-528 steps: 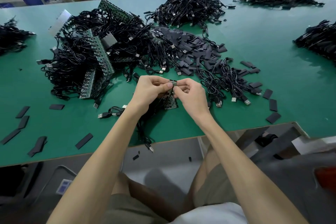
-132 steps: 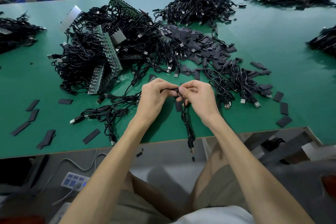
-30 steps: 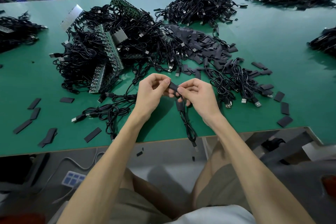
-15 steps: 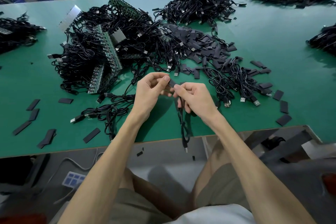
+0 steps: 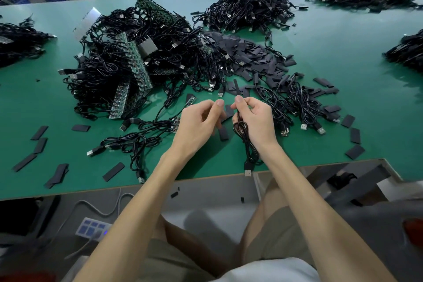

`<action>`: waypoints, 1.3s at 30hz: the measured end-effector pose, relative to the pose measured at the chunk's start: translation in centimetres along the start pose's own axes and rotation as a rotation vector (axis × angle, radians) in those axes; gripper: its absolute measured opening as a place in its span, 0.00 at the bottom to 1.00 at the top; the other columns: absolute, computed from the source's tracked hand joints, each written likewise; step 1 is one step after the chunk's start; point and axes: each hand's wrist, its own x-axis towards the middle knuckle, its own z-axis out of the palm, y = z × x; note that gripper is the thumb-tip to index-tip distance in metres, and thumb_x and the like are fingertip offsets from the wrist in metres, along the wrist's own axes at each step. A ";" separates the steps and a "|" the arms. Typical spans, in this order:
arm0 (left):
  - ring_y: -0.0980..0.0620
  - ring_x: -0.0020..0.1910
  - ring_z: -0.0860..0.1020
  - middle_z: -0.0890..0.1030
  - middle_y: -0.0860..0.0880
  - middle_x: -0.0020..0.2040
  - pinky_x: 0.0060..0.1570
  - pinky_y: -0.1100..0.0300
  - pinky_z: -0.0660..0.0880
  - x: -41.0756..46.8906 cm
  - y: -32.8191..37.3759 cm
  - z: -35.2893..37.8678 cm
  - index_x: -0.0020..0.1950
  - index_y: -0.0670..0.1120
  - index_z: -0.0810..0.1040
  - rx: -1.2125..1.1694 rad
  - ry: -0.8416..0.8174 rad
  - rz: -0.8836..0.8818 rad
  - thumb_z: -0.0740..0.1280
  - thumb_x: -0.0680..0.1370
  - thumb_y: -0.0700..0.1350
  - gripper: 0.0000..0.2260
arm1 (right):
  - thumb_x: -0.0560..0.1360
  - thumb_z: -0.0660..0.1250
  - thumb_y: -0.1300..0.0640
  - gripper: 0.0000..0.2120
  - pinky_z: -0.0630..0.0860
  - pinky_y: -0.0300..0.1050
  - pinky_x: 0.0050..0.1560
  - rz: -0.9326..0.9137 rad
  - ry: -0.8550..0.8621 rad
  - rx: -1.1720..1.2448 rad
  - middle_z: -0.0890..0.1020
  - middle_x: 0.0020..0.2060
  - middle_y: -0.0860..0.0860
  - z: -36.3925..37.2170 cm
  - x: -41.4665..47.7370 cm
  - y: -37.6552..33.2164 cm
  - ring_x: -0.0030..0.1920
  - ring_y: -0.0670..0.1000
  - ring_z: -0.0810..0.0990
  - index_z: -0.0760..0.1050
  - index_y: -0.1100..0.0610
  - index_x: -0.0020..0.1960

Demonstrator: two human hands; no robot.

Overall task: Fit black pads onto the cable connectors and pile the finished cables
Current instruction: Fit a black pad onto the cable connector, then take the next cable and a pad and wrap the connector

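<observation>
My right hand grips a black cable near its upper end, over the green table. The cable's coil hangs below my palm and its USB plug dangles at the table's front edge. My left hand is just to the left, fingers curled, thumb tip up. A black pad shows in the gap between the two hands; which hand holds it is hidden. Another loose pad lies on the table under the hands.
A big tangle of cables and green circuit boards fills the left centre. Behind the hands lies a heap of black pads. Cables lie at right and left. Single pads are scattered along both sides.
My hands have drawn slightly apart; the left thumb no longer presses against the right fingers. The cable's plug has dropped and now hangs lower, at the table edge.
</observation>
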 end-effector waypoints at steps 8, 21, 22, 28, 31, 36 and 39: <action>0.53 0.22 0.79 0.85 0.51 0.32 0.22 0.68 0.69 -1.6 2.6 0.5 0.39 0.44 0.81 0.062 -0.499 -0.157 0.66 0.81 0.59 0.21 | 0.83 0.65 0.51 0.13 0.80 0.54 0.47 0.021 0.088 -0.033 0.82 0.29 0.49 -0.1 0.1 0.4 0.33 0.49 0.81 0.80 0.57 0.44; 0.50 0.23 0.77 0.82 0.43 0.31 0.21 0.67 0.69 3.3 7.3 1.5 0.41 0.35 0.78 -0.271 -0.393 -0.110 0.65 0.84 0.47 0.18 | 0.85 0.57 0.61 0.19 0.69 0.29 0.32 -0.007 0.003 -0.349 0.76 0.29 0.48 0.5 -0.3 0.4 0.30 0.41 0.75 0.76 0.55 0.37; 0.50 0.26 0.79 0.83 0.43 0.33 0.23 0.67 0.71 3.9 7.9 2.1 0.41 0.36 0.79 -0.257 -0.388 -0.101 0.66 0.84 0.49 0.18 | 0.84 0.58 0.64 0.17 0.70 0.27 0.32 -0.007 -0.058 -0.442 0.76 0.30 0.45 0.3 -0.3 0.5 0.29 0.36 0.76 0.75 0.55 0.39; 0.46 0.37 0.86 0.85 0.47 0.46 0.29 0.68 0.74 5.4 8.4 4.4 0.57 0.41 0.81 -0.201 -0.346 -0.050 0.66 0.83 0.51 0.13 | 0.76 0.60 0.69 0.13 0.73 0.40 0.36 0.151 -0.031 -0.257 0.78 0.22 0.46 0.9 0.2 -0.3 0.24 0.44 0.75 0.72 0.55 0.36; 0.52 0.35 0.85 0.85 0.45 0.48 0.25 0.63 0.75 5.2 6.4 3.3 0.58 0.40 0.81 -0.234 -0.138 -0.024 0.66 0.84 0.45 0.10 | 0.77 0.64 0.64 0.09 0.69 0.32 0.27 0.024 -0.051 -0.272 0.82 0.26 0.45 0.8 0.1 -0.1 0.23 0.42 0.76 0.77 0.55 0.40; 0.48 0.40 0.84 0.85 0.46 0.46 0.34 0.55 0.78 4.6 2.0 0.8 0.55 0.42 0.84 -0.076 0.058 -0.134 0.66 0.81 0.37 0.07 | 0.81 0.67 0.59 0.04 0.71 0.37 0.30 0.004 -0.043 -0.233 0.85 0.35 0.47 0.8 0.3 0.6 0.28 0.44 0.80 0.81 0.56 0.53; 0.50 0.48 0.82 0.85 0.49 0.50 0.50 0.53 0.79 3.9 -0.1 -0.2 0.55 0.44 0.85 0.097 0.069 -0.139 0.67 0.80 0.36 0.08 | 0.81 0.68 0.59 0.03 0.73 0.39 0.32 0.030 -0.020 -0.191 0.85 0.39 0.49 0.7 0.4 0.6 0.33 0.45 0.81 0.80 0.56 0.53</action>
